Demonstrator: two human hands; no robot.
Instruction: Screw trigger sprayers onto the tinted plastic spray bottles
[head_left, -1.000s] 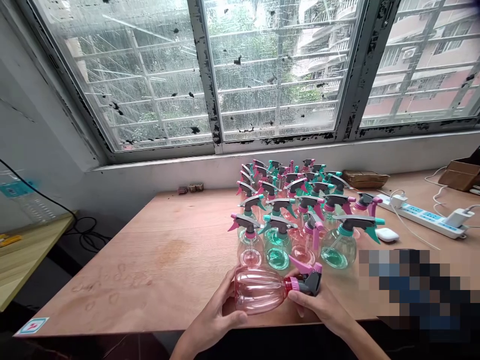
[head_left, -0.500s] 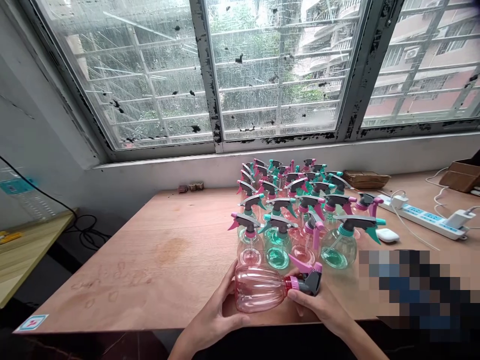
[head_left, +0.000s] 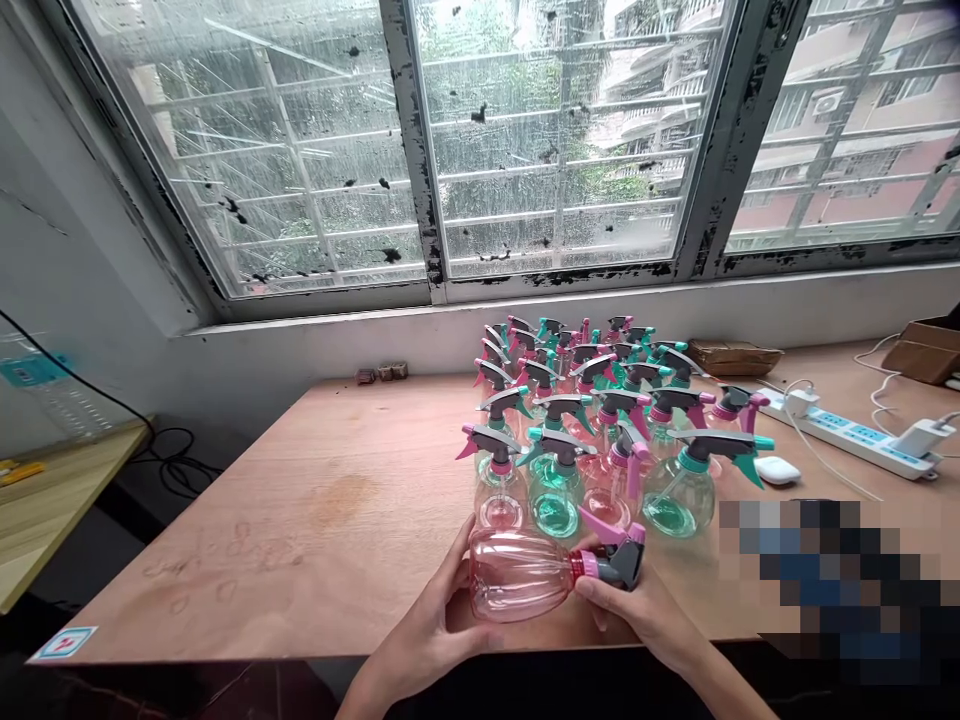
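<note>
A pink transparent spray bottle (head_left: 519,576) lies sideways between my hands at the table's front edge, its trigger head pointing right. My left hand (head_left: 427,620) cups the base end, with the thumb beneath and the fingers behind. On the neck, just below the pink and black spray head (head_left: 621,553), my right hand (head_left: 637,605) grips with thumb and fingers. The pink trigger points up and to the left. Directly behind stand rows of upright pink and green spray bottles; a green one (head_left: 679,500) is at the front right.
The wooden table (head_left: 300,500) runs back to the windowed wall. To the right lie a power strip (head_left: 847,432), a white rounded case (head_left: 777,470) and cables. A brown packet (head_left: 735,358) and small blocks (head_left: 391,372) sit by the wall. A blurred-out patch covers the lower right.
</note>
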